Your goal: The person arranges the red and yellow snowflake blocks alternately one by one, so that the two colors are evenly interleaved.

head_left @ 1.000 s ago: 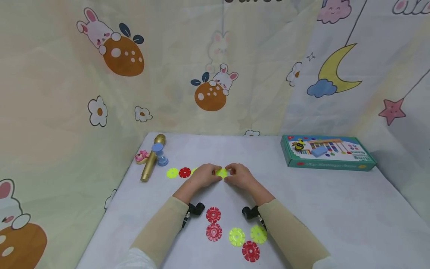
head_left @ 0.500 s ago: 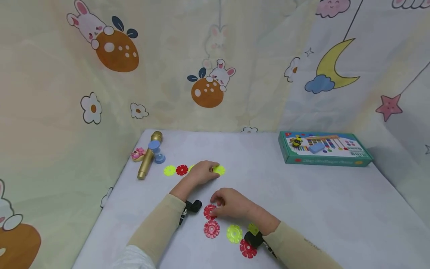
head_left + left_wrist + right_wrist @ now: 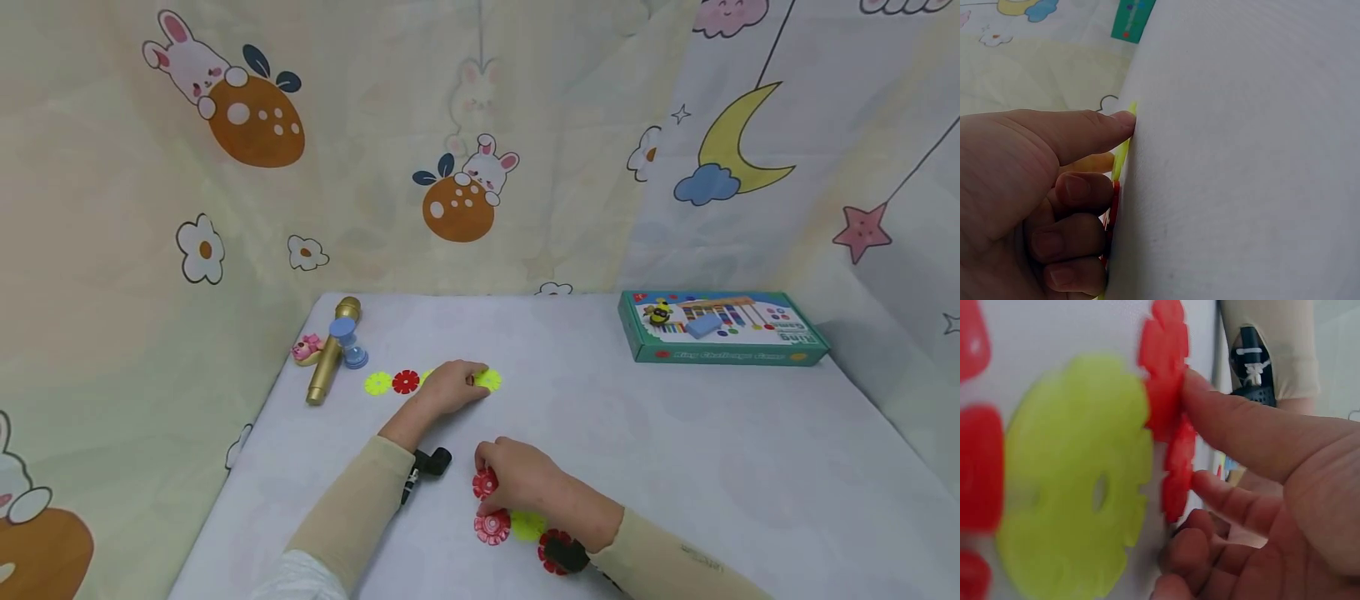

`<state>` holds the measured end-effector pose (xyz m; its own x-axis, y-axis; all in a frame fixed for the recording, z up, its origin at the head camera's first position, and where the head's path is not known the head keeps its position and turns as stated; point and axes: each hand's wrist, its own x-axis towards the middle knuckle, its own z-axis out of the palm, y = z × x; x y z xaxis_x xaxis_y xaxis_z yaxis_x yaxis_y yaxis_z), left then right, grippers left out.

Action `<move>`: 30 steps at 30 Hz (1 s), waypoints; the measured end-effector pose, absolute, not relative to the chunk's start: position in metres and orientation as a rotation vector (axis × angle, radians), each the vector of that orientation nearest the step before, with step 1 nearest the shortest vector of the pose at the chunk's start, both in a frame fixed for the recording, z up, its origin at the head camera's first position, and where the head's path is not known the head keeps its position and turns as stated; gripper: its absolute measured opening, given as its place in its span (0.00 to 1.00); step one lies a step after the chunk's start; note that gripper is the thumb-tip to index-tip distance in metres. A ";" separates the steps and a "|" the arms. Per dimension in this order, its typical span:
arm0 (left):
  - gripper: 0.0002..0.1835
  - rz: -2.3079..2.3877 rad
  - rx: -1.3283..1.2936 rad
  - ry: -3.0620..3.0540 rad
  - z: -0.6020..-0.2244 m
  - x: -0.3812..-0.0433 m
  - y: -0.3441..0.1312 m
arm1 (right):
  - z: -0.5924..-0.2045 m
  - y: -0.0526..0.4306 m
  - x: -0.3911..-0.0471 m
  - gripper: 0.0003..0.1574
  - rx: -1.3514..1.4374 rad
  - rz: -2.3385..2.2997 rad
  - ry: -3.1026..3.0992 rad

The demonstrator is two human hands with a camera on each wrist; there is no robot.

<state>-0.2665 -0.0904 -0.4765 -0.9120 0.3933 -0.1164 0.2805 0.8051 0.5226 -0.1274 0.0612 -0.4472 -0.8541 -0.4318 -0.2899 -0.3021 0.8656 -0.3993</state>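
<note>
At the right end of a row of notched plastic discs, my left hand (image 3: 450,387) holds a yellow-green disc (image 3: 491,380) between thumb and index finger. The left wrist view shows that yellow-green disc (image 3: 1122,156) edge-on, a red disc beside it. Left along the row lie a red disc (image 3: 406,382) and another yellow-green disc (image 3: 378,383); my hand hides the middle. Nearer me, my right hand (image 3: 528,477) pinches a red disc (image 3: 484,483) by its edges, thumb (image 3: 1210,406) nearest the camera. A second red disc (image 3: 492,528) borders it.
Beside the red pair lies a yellow-green disc (image 3: 527,525); another red disc (image 3: 551,552) is partly covered by the right wrist camera. A gold tube (image 3: 325,371), a blue hourglass (image 3: 350,343) and a pink figurine (image 3: 307,348) stand back left. A green game box (image 3: 723,329) lies back right.
My right hand has left the row and come nearer me, onto the two red discs. Both have slid slightly right and towards me. My left hand stays at the row.
</note>
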 end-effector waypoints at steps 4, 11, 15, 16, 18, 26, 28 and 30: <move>0.27 0.744 0.521 2.782 -0.477 -0.267 -0.090 | -0.446 0.074 -0.125 0.28 -0.472 -0.480 2.658; 0.27 0.724 0.524 2.790 -0.479 -0.269 -0.088 | -0.447 0.095 -0.124 0.30 -0.414 -0.660 2.645; 0.27 0.727 0.530 2.787 -0.477 -0.268 -0.088 | -0.450 0.101 -0.125 0.26 -0.410 -0.648 2.663; 0.27 0.731 0.529 2.786 -0.476 -0.268 -0.088 | -0.450 0.102 -0.126 0.26 -0.414 -0.642 2.669; 0.28 0.735 0.527 2.786 -0.475 -0.268 -0.089 | -0.451 0.102 -0.126 0.26 -0.418 -0.648 2.660; 0.27 0.723 0.528 2.789 -0.476 -0.267 -0.090 | -0.435 0.114 -0.142 0.15 -0.452 -1.031 2.537; 0.27 0.726 0.524 2.784 -0.477 -0.267 -0.089 | -0.430 0.119 -0.154 0.15 -0.383 -1.164 2.516; 0.28 0.720 0.514 2.786 -0.478 -0.267 -0.089 | -0.428 0.122 -0.169 0.18 -0.272 -1.260 2.511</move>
